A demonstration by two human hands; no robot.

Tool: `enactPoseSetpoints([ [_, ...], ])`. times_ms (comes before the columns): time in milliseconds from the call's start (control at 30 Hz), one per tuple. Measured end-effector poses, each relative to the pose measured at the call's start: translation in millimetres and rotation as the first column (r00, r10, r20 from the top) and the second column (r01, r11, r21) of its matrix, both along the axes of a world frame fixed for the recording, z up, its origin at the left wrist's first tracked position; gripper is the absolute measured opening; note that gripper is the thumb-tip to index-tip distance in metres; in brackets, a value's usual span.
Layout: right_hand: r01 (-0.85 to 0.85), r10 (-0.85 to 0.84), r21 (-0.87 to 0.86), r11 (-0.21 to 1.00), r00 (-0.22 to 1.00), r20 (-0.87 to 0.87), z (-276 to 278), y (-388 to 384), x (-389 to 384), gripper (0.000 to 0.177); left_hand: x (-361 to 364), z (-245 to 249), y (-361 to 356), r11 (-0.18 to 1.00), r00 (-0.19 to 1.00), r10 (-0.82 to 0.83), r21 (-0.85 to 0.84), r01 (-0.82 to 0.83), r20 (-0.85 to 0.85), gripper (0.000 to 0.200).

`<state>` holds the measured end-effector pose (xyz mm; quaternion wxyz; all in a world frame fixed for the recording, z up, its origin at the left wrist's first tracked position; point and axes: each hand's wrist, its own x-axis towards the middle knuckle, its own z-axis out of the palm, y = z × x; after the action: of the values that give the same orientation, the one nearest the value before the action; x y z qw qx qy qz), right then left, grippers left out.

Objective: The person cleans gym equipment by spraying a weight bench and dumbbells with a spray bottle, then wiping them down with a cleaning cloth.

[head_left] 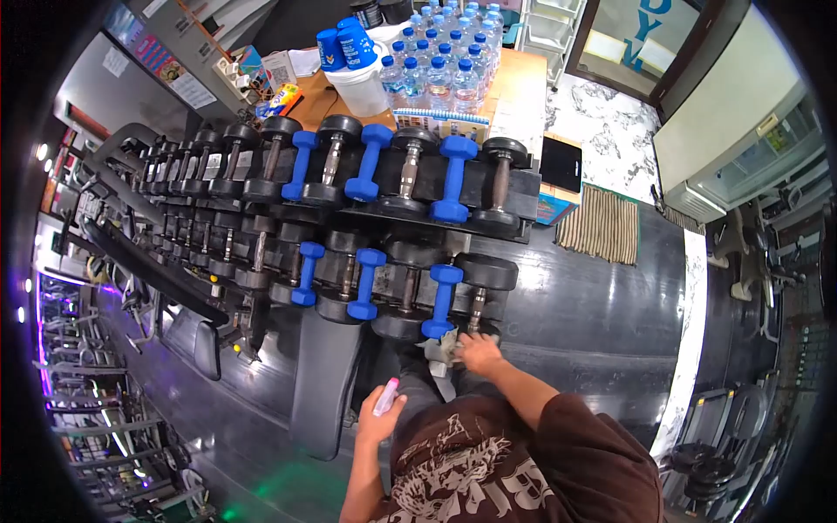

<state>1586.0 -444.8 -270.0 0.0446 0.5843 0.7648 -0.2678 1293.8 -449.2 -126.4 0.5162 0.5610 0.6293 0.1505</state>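
Note:
My left hand (377, 424) is closed around a small pale bottle with a pink cap (386, 397), held low in front of my body. A crumpled greyish cloth (447, 343) is under the fingers of my right hand (479, 352), which is at the front head of a black dumbbell (479, 301) with a metal handle. That dumbbell lies at the right end of the lower rack tier. Just left of it is a blue dumbbell (442, 301), close to the cloth. My fingers partly hide the cloth and the dumbbell's near end.
Black and blue dumbbells fill the two-tier rack (520, 206). Behind it, a wooden table (523, 77) bears water bottles (438, 77) and a white bucket (359, 90). A padded bench (323, 383) stands to my left. A striped mat (598, 224) and a fridge (741, 122) are at right.

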Motion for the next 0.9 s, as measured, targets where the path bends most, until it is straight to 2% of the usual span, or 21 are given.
enactPoseSetpoints([
  [33,0.041,-0.041,-0.048,0.998,0.999,0.006,1.9,-8.9,16.4,0.027,-7.4,-1.9,-4.4,0.999,0.999,0.048,-0.017,-0.048,0.023,0.025],
  [100,0.041,-0.040,-0.033,0.999,0.998,0.053,-30.6,-52.1,71.5,0.027,-16.5,-6.3,-14.9,0.993,0.992,0.117,-0.037,-0.115,0.046,0.024],
  [133,0.075,0.008,-0.272,0.959,0.956,0.293,-34.5,-69.0,101.1,0.029,-22.3,-8.3,-18.5,0.992,0.991,0.125,-0.037,-0.124,0.043,0.023],
  [167,0.274,-0.156,-0.408,0.871,0.941,0.299,-5.1,-85.9,129.6,0.031,-25.6,-10.9,-17.0,0.991,0.990,0.132,-0.029,-0.130,0.045,0.022],
  [200,0.319,-0.165,-0.413,0.853,0.916,0.366,-16.9,-105.2,160.3,0.032,-17.6,8.0,-12.5,0.984,0.985,0.165,-0.084,-0.160,0.053,0.021],
  [233,0.365,-0.171,-0.420,0.831,0.886,0.431,-26.4,-121.8,174.7,0.033,-18.7,5.8,-7.5,0.981,0.979,0.183,-0.076,-0.177,0.084,0.020],
  [333,0.379,-0.335,-0.245,0.892,0.920,0.205,45.1,-77.2,129.8,0.041,-21.5,-2.1,-17.5,0.971,0.965,0.227,-0.107,-0.213,0.135,0.020],
  [400,0.179,-0.179,-0.025,0.983,0.984,0.016,37.9,-44.7,86.6,0.048,-17.3,-1.9,-12.6,0.982,0.974,0.185,-0.071,-0.176,0.131,0.020],
  [433,0.119,-0.119,0.006,0.993,0.992,-0.040,34.9,-23.8,54.4,0.048,-14.4,-0.8,-9.4,0.986,0.979,0.162,-0.051,-0.157,0.126,0.020],
  [467,0.039,-0.042,-0.036,0.999,0.996,-0.082,52.8,-1.2,24.2,0.052,-10.6,6.2,-4.1,0.992,0.985,0.123,-0.038,-0.119,0.124,0.019],
  [500,-0.054,0.059,0.092,0.994,0.997,-0.049,33.7,3.7,1.0,0.052,-4.7,17.4,3.3,0.996,0.989,0.086,-0.024,-0.083,0.121,0.019],
  [533,-0.074,0.076,0.081,0.994,0.997,-0.022,25.8,11.6,-18.6,0.049,-1.0,24.8,6.7,0.999,0.992,0.049,-0.013,-0.048,0.116,0.018],
  [633,0.000,0.000,-0.010,1.000,0.997,0.082,7.1,-3.2,-3.2,0.047,-0.8,31.5,12.2,0.995,0.994,0.016,0.094,-0.026,0.110,0.017],
  [667,0.042,-0.039,-0.060,0.997,0.998,0.053,5.4,-15.6,15.6,0.045,-4.8,36.0,13.4,0.995,0.991,0.047,0.081,-0.057,0.127,0.017],
  [733,0.057,-0.046,-0.105,0.993,0.993,0.105,-14.7,-49.9,57.6,0.049,-10.1,42.6,11.1,0.991,0.979,0.118,0.048,-0.128,0.168,0.017],
  [800,0.292,-0.252,-0.154,0.944,0.939,0.234,-51.5,-92.8,98.8,0.043,-16.9,42.1,6.0,0.981,0.965,0.184,0.022,-0.192,0.186,0.018],
  [900,0.415,-0.406,-0.097,0.905,0.908,0.099,-28.3,-94.8,111.3,0.041,-30.2,30.0,3.8,0.975,0.961,0.210,0.037,-0.220,0.178,0.018],
])
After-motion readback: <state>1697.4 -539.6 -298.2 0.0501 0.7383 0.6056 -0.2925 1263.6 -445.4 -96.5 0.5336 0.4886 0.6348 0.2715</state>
